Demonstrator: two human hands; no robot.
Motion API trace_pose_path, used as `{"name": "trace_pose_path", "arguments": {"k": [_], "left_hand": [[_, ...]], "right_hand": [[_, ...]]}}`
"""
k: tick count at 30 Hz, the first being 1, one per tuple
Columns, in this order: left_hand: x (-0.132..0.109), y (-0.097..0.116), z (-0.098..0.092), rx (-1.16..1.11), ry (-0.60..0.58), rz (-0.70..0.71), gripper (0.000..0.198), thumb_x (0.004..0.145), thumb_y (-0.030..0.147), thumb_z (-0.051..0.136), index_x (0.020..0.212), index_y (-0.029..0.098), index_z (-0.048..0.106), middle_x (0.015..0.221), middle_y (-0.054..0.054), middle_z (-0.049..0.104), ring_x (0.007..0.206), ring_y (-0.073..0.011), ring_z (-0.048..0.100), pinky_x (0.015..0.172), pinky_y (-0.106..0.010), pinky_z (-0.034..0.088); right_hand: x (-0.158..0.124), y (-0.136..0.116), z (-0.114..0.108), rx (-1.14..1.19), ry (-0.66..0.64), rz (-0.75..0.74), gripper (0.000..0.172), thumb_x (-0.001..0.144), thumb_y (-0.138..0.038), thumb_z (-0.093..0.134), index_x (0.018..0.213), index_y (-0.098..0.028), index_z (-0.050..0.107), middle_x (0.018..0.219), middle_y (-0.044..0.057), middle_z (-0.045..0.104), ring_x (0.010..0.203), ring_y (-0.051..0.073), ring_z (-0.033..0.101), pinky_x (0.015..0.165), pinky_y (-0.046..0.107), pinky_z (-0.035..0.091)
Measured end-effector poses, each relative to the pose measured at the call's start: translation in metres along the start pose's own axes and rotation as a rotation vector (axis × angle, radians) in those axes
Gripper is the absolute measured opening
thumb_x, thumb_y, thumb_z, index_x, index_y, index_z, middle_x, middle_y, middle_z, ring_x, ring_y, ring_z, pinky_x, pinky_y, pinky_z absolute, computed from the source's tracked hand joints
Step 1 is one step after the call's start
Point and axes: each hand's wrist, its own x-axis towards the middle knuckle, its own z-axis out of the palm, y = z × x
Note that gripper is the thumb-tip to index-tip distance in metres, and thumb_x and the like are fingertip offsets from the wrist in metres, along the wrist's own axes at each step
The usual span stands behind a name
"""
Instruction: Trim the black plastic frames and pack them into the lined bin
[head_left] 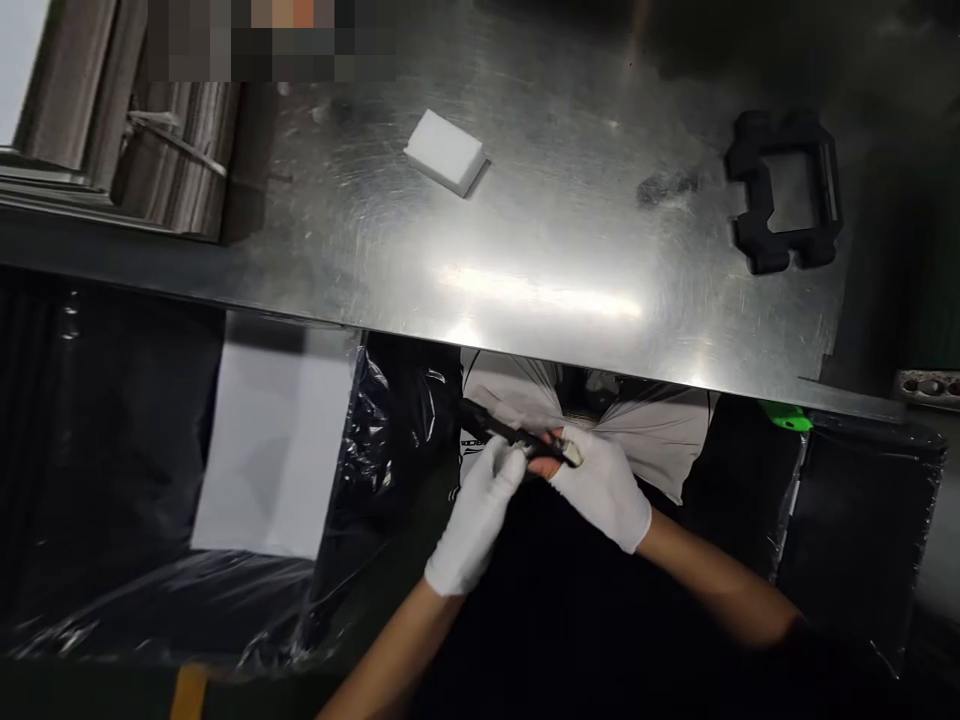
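Both my hands wear white gloves and meet below the front edge of a steel table (525, 230), close to my body. My left hand (476, 525) is closed around one end of a thin dark stick-like tool (510, 432). My right hand (604, 490) is closed on the tool's other end, where a pale tip shows between the fingers. The tool slants from upper left to lower right. What the tool is I cannot make out.
On the table lie a white foam block (445, 151) at the back and a black frame-shaped part (787, 190) at the right. A bin lined with black plastic (150, 560), holding white sheets (274, 440), stands at the left. A green object (786, 416) sits under the table edge.
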Motion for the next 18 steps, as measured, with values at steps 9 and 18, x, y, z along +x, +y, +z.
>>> {"name": "trace_pose_path", "arguments": {"k": [9,18], "left_hand": [[0.01,-0.005,-0.009,0.699,-0.026,0.041,0.038,0.088,0.057,0.07,0.101,0.022,0.069,0.082,-0.006,0.078,0.08,-0.0281,0.076,0.078,-0.037,0.058],[-0.003,-0.017,0.003,1.418,-0.112,0.112,0.059,0.097,0.066,0.051,0.119,0.016,0.075,0.083,-0.013,0.082,0.085,-0.038,0.082,0.072,-0.041,0.054]], "right_hand": [[-0.025,-0.006,-0.032,-0.11,-0.077,-0.125,0.045,0.118,-0.052,0.031,0.102,-0.024,0.062,0.095,0.003,0.07,0.086,0.018,0.067,0.081,0.032,0.052],[-0.033,0.001,-0.015,-0.742,-0.364,0.009,0.036,0.119,-0.045,0.038,0.115,-0.022,0.066,0.094,0.001,0.077,0.076,0.017,0.069,0.064,0.032,0.03]]}}
